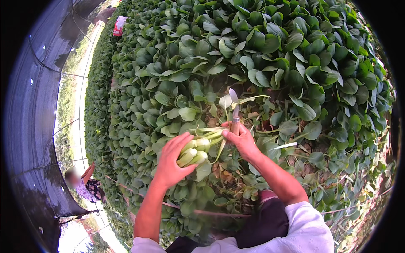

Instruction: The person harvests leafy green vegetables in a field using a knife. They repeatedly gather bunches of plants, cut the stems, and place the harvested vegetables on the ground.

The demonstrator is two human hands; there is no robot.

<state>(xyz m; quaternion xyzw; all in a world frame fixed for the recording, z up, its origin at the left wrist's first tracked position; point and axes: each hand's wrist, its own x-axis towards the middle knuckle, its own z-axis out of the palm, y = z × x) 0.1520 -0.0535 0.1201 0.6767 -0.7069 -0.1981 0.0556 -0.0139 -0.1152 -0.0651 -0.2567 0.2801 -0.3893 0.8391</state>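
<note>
My left hand (173, 161) is wrapped around a bunch of bok choy (196, 151), its pale, thick stem bases pointing towards me. My right hand (242, 139) grips the wooden handle of a knife (234, 106), whose blade points away from me. The thumb and fingers of that hand also touch thin green stalks at the right side of the bunch. A loose leaf (225, 101) on a stem stands beside the blade. Cut leaves and stalks lie on the soil below and to the right of my hands.
Dense rows of growing bok choy (133, 104) spread ahead and to the left. A pinkish cord (221, 214) crosses the bed near my legs. A red and white bag (119, 26) sits far off at upper left. Another person (85, 186) is at the left, beneath dark netting (31, 126).
</note>
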